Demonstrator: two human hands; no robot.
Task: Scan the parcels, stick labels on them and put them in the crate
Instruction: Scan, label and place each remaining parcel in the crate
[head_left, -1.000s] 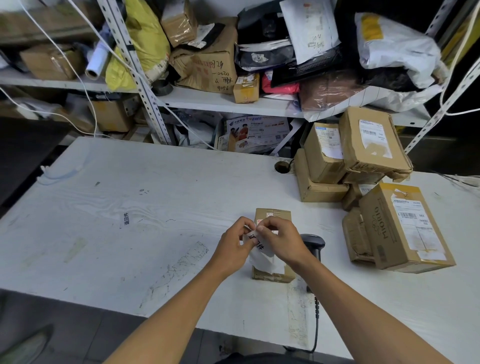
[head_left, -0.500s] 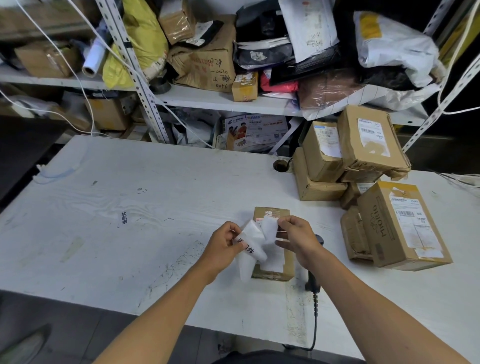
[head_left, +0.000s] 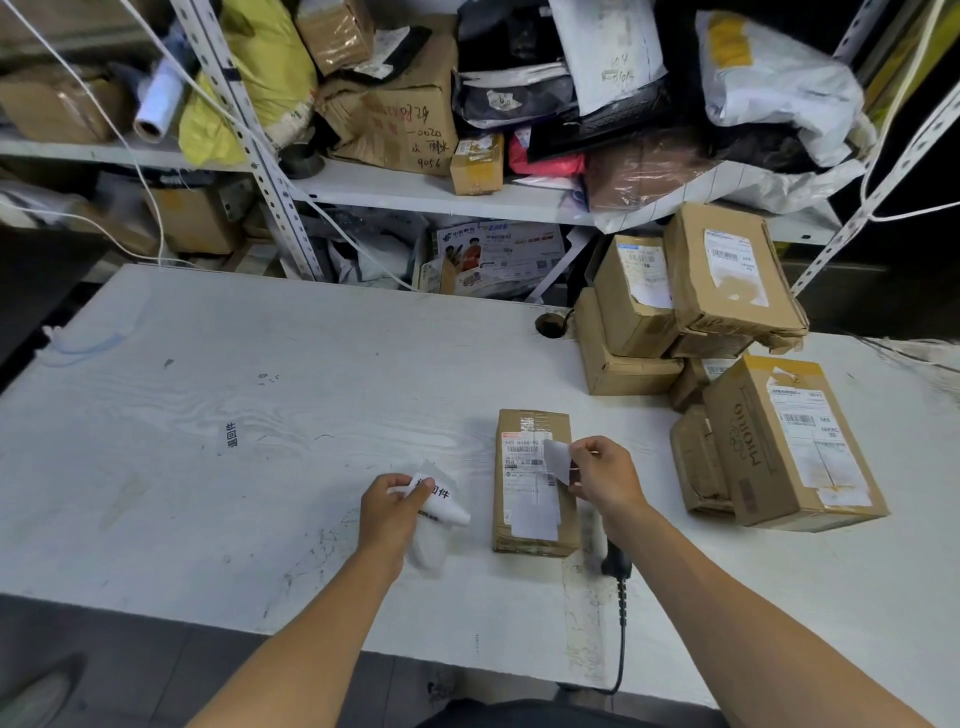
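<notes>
A small brown parcel (head_left: 535, 483) with a white shipping label lies flat on the white table (head_left: 260, 405) in front of me. My right hand (head_left: 602, 475) pinches a small white sticker (head_left: 557, 460) over the parcel's right edge. Left of the parcel, my left hand (head_left: 389, 512) holds a curled strip of label backing (head_left: 441, 501) printed with black characters. A black handheld scanner (head_left: 615, 564) lies just right of the parcel, partly hidden under my right forearm. No crate is in view.
A stack of brown parcels (head_left: 691, 301) stands at the back right, with a larger labelled box (head_left: 789, 441) nearer. Metal shelves (head_left: 415, 192) crammed with parcels and bags run behind the table. A cable hole (head_left: 551, 326) sits near the stack. The scanner's cable (head_left: 621, 649) hangs over the front edge.
My hands have drawn apart: the left moved left with the backing strip, the right moved right holding the sticker peeled from it. The parcel has not moved.
</notes>
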